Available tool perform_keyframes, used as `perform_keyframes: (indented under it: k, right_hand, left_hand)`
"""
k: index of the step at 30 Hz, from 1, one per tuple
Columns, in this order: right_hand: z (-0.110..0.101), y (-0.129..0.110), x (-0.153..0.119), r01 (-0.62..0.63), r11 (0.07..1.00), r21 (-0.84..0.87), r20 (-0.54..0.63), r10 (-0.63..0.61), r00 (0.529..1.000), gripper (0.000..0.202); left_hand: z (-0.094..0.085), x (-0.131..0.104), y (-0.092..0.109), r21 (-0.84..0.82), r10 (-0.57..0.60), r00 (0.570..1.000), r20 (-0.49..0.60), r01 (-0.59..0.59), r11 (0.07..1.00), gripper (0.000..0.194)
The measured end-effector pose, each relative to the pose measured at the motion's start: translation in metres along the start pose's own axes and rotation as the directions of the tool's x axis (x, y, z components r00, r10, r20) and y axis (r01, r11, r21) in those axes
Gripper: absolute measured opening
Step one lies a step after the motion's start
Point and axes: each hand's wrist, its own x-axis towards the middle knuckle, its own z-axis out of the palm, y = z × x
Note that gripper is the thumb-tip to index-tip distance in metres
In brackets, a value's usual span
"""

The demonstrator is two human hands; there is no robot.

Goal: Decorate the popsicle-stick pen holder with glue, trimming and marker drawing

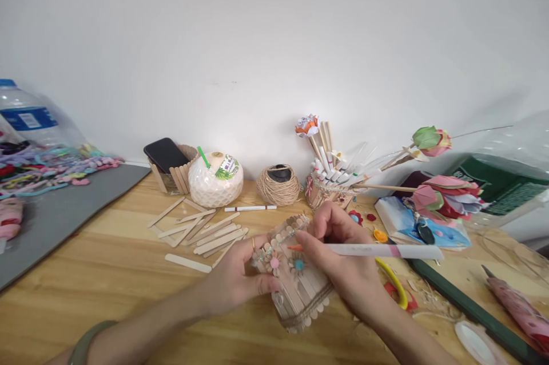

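The left hand [235, 276], a ring on one finger and a green bangle [90, 339] at its wrist, is closed on the left side of a small holder of pale flat wooden sticks [300, 292], thumb in front and fingers behind. The holder is tilted above the near middle of the wooden table [141, 319]. On it are a pink-centred flower [274, 263], a blue-centred flower [298, 262] and a band of brown twine [306, 312] along its near end. The right hand [343, 250] pinches a white-barrelled marker with an orange tip [373, 250], the tip pointing left over the holder; whether it touches cannot be told.

At near right lie a pink patterned tapered tool [518, 308], a long dark green bar [463, 303] and a curved yellow handle [395, 285]. Beyond the left hand, loose pale wooden sticks [214, 233] lie scattered, with a slim white marker [251, 209] just past them.

Farther back, from left to right, stand a stick-built box [179, 179] holding a black phone [166, 154], a white coconut with a green straw [215, 185], a ball of brown twine [278, 189] and a cup packed with white markers [328, 196].
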Motion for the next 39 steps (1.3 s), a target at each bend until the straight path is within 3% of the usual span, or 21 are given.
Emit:
perform_keyframes:
  k: [7,11,33,39]
  right_hand:
    - [-0.0021,0.0059,-0.0016,0.155,0.964,-0.216,0.134,-0.128,0.983,0.028]
    - [-0.0007,0.0070,-0.0016,0.213,0.943,-0.255,0.174,-0.172,0.970,0.030]
    - [-0.0012,0.0054,0.0000,0.274,0.907,-0.321,0.202,-0.217,0.955,0.030]
    - [-0.0015,0.0062,-0.0007,0.274,0.911,-0.309,0.201,-0.219,0.955,0.029]
  left_hand:
    - [-0.0023,0.0047,0.0001,-0.010,0.035,0.999,0.038,-0.034,0.999,0.038]
    - [-0.0040,0.0045,0.0003,0.052,0.041,0.999,0.019,-0.041,0.998,0.034]
    - [-0.0029,0.0047,-0.0011,0.039,0.002,1.000,-0.001,-0.002,0.999,0.034]
    - [-0.0023,0.0038,-0.0009,0.046,-0.013,1.000,-0.008,0.013,0.999,0.043]
